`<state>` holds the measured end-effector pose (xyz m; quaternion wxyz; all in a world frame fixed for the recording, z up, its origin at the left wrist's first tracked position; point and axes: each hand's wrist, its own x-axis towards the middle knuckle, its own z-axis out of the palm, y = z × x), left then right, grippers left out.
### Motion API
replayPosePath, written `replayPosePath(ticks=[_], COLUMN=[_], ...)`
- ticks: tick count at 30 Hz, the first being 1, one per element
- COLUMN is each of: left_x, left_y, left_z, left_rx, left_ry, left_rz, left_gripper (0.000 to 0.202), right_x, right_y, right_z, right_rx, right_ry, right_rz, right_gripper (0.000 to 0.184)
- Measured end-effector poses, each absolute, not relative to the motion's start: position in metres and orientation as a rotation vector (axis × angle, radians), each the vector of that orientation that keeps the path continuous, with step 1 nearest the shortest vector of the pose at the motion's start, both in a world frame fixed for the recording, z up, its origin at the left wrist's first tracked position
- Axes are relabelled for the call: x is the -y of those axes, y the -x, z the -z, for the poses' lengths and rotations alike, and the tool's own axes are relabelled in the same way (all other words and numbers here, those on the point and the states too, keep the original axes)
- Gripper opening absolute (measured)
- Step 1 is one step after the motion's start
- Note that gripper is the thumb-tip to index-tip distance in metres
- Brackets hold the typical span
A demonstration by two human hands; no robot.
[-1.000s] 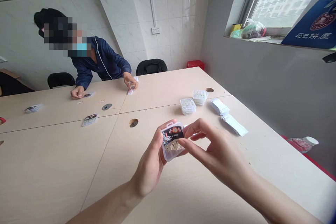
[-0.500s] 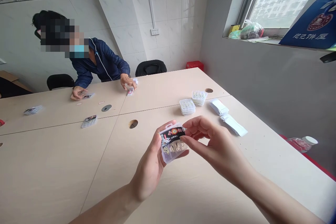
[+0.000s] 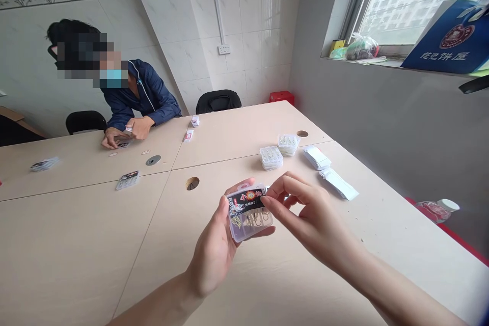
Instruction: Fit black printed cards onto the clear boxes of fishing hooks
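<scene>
A clear plastic box of fish hooks (image 3: pixel 253 218) lies tilted in my left hand (image 3: pixel 214 247), thumb on its left edge and fingers beneath. Gold-coloured hooks show in its compartments. Across its upper half runs a black printed label card (image 3: pixel 244 199). My right hand (image 3: pixel 305 209) is closed in a pinch at the card's right end, thumb on the front at the box's edge. Its curled fingers hide that upper right corner.
Beyond my hands stand two stacks of clear hook boxes (image 3: pixel 271 157), with piles of white cards (image 3: pixel 338 184) to their right. A co-worker in a blue jacket (image 3: pixel 158 89) handles a box across the table (image 3: pixel 76 249). Another labelled box (image 3: pixel 128 180) lies left of a cable hole (image 3: pixel 192 183).
The hook box has shifted slightly left and down in my left hand and faces me more squarely. My right pinch stays at its edge. The co-worker's hand has moved from the small cards to a box.
</scene>
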<state>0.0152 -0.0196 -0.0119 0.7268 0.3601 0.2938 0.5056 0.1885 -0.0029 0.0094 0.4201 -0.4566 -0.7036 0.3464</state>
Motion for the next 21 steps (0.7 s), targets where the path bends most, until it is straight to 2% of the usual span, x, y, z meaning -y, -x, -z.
replayPosePath(ticks=[21], left_x=[0.0199], left_y=[-0.0144], left_z=[0.0141], left_rx=[-0.640], left_ry=[-0.762], left_rz=[-1.133], left_gripper=[0.046], right_x=[0.0047], right_y=[-0.1838], right_z=[-0.0091], right_rx=[1.706], right_ry=[1.114], right_rz=[-0.897], right_gripper=[0.020])
